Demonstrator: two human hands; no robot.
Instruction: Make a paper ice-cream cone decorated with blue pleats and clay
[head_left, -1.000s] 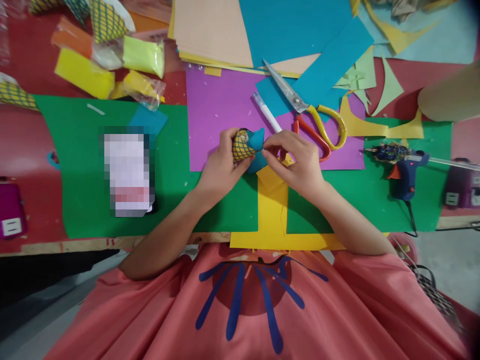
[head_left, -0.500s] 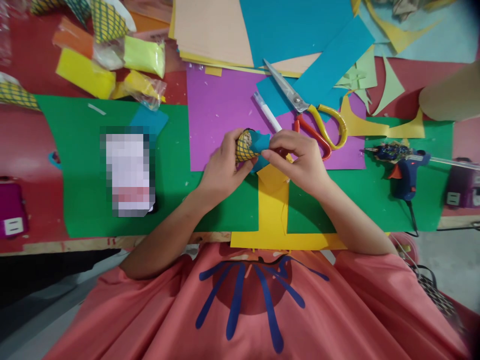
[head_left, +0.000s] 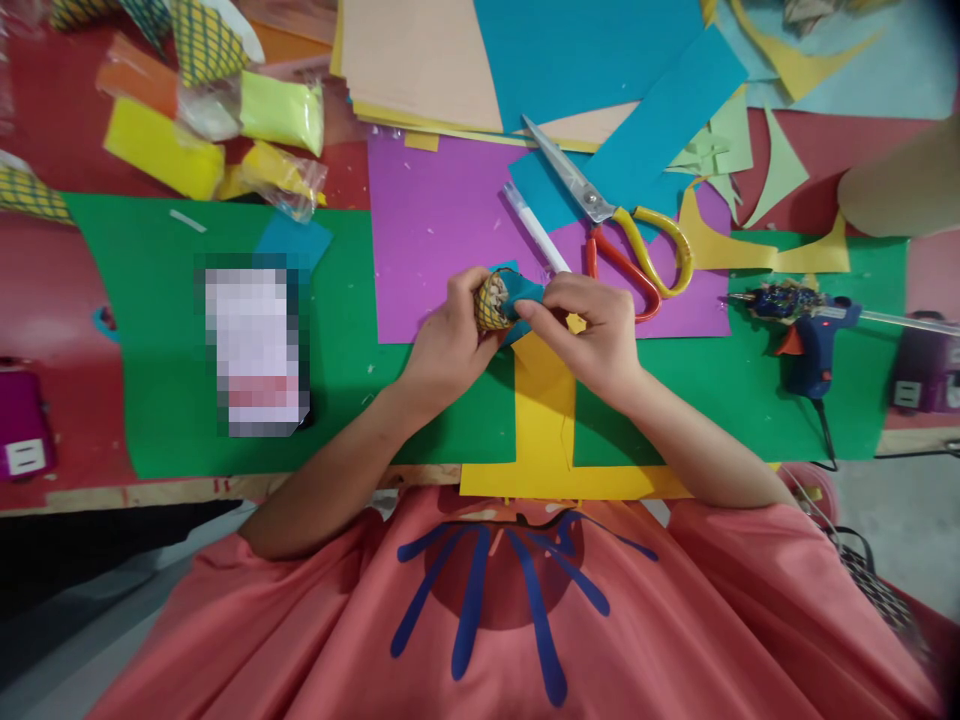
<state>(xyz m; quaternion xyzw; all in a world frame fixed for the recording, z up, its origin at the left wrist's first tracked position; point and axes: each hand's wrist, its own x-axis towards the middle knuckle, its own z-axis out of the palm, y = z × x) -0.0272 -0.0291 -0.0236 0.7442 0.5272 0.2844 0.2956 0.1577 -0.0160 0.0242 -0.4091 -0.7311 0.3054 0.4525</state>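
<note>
Fingers of my left hand (head_left: 444, 350) wrap round a small yellow and teal checked piece (head_left: 490, 303) whose crumpled, light-coloured inside faces up. A blue paper piece (head_left: 523, 292) lies against its right side, pinched between the thumb and fingers of my right hand (head_left: 600, 335). Both hands are close together above the purple sheet (head_left: 420, 230) and the yellow paper strip (head_left: 545, 400). More blue shows just under the checked piece, partly hidden by my fingers.
Scissors (head_left: 592, 200) and a white pen (head_left: 536, 228) lie beyond my hands. A blue glue gun (head_left: 817, 345) rests at the right, a blurred phone (head_left: 255, 350) at the left. Clay packets (head_left: 165, 148) are at the upper left; a beige cylinder (head_left: 900, 185) stands at the right.
The checked piece has tilted so more of its crumpled inside shows. My right hand has shifted slightly, and the blue piece is now bent closer against the checked piece.
</note>
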